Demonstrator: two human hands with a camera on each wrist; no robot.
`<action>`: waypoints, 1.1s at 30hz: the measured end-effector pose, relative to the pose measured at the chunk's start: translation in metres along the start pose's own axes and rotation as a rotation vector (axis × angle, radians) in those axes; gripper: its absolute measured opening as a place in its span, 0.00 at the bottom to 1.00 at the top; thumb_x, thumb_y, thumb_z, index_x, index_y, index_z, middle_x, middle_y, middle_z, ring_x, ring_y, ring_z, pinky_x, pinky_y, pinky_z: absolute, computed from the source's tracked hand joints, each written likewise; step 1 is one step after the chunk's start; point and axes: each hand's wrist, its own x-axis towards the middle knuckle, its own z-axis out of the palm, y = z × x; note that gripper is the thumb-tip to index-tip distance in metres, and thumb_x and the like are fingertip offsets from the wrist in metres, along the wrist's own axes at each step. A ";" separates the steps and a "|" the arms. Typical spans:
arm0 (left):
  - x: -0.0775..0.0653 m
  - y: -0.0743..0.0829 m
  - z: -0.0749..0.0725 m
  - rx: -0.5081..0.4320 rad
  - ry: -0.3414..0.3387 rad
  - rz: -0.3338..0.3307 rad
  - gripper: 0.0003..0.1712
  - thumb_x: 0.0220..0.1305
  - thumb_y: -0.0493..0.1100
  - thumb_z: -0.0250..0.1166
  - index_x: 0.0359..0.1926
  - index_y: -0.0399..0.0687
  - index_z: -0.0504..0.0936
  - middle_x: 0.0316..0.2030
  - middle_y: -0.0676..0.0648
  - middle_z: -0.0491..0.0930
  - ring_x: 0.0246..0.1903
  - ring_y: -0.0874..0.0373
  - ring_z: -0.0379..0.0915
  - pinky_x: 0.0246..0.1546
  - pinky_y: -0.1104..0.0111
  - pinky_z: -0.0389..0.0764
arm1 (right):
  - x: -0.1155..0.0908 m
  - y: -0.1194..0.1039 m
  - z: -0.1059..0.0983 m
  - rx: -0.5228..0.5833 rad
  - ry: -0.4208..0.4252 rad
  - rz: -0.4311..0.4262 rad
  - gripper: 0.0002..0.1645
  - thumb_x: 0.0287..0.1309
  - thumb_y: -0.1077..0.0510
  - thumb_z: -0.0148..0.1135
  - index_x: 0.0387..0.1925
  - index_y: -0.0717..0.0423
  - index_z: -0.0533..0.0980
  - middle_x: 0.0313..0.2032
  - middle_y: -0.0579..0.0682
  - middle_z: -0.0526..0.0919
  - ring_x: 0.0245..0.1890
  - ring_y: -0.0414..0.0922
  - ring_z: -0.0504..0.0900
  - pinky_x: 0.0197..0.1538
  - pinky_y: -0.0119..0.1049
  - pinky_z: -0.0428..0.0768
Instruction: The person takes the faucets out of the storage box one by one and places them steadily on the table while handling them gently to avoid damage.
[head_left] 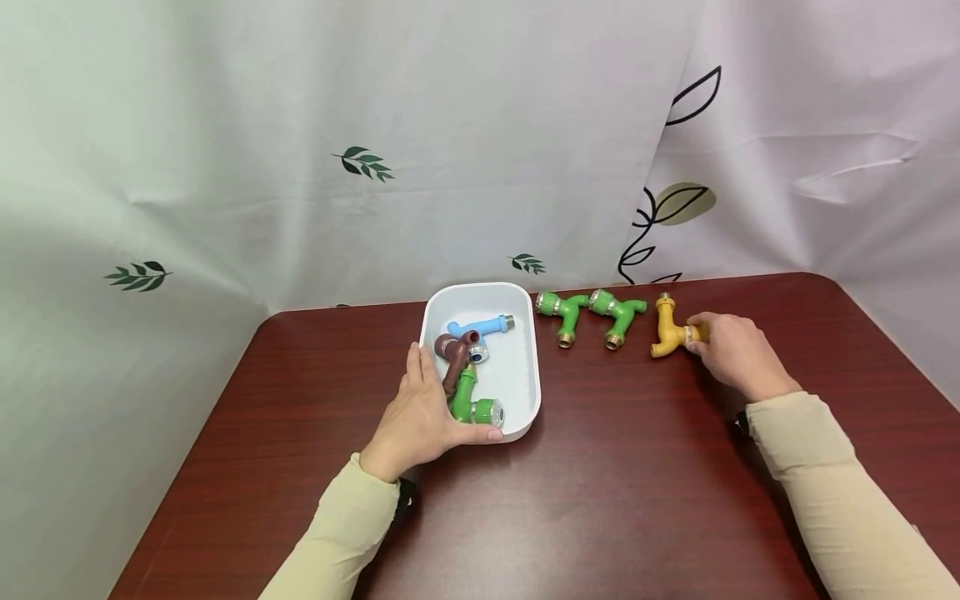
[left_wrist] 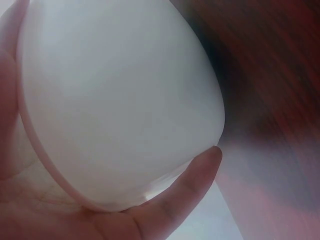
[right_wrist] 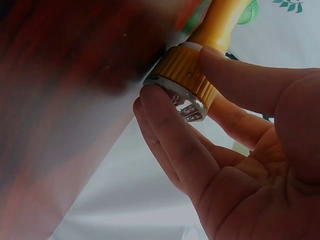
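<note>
My left hand (head_left: 422, 415) rests against the near left corner of a white plastic tray (head_left: 529, 367), thumb stretched along the near wall and fingers along the left side. In the left wrist view the tray's outer wall (left_wrist: 125, 100) fills most of the picture. Inside the tray lie a blue tap (head_left: 491, 325), a dark brown tap (head_left: 457, 358) and a green tap (head_left: 465, 400). At the right, my right hand (head_left: 738, 354) pinches the ribbed knob (right_wrist: 182, 67) of a yellow tap (head_left: 666, 329) between thumb and fingers. The spout of that tap points left.
Two green taps, one (head_left: 567, 317) beside the tray and another (head_left: 621, 317) to its right, lie between the tray and the yellow tap. The dark red table (head_left: 600, 492) ends at a pale curtain (head_left: 450, 125) with leaf prints behind it.
</note>
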 end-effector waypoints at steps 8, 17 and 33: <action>-0.001 0.000 -0.001 0.001 -0.004 -0.002 0.92 0.32 0.81 0.74 0.76 0.25 0.35 0.77 0.30 0.30 0.76 0.34 0.40 0.62 0.49 0.71 | 0.000 0.000 0.001 0.000 0.006 -0.005 0.23 0.61 0.63 0.66 0.54 0.75 0.75 0.44 0.73 0.80 0.39 0.66 0.76 0.44 0.62 0.73; 0.000 0.000 0.000 0.000 -0.005 -0.001 0.91 0.32 0.81 0.74 0.76 0.25 0.36 0.77 0.30 0.30 0.76 0.35 0.40 0.61 0.48 0.72 | 0.002 0.003 0.000 0.001 -0.026 0.021 0.23 0.63 0.62 0.65 0.55 0.74 0.74 0.46 0.74 0.80 0.41 0.67 0.75 0.47 0.63 0.73; 0.001 0.000 -0.001 0.000 -0.006 -0.010 0.92 0.31 0.82 0.73 0.76 0.26 0.35 0.77 0.31 0.29 0.76 0.35 0.41 0.60 0.48 0.73 | 0.002 -0.005 0.001 -0.030 -0.028 0.011 0.23 0.64 0.63 0.61 0.56 0.75 0.74 0.50 0.75 0.79 0.45 0.71 0.76 0.51 0.65 0.73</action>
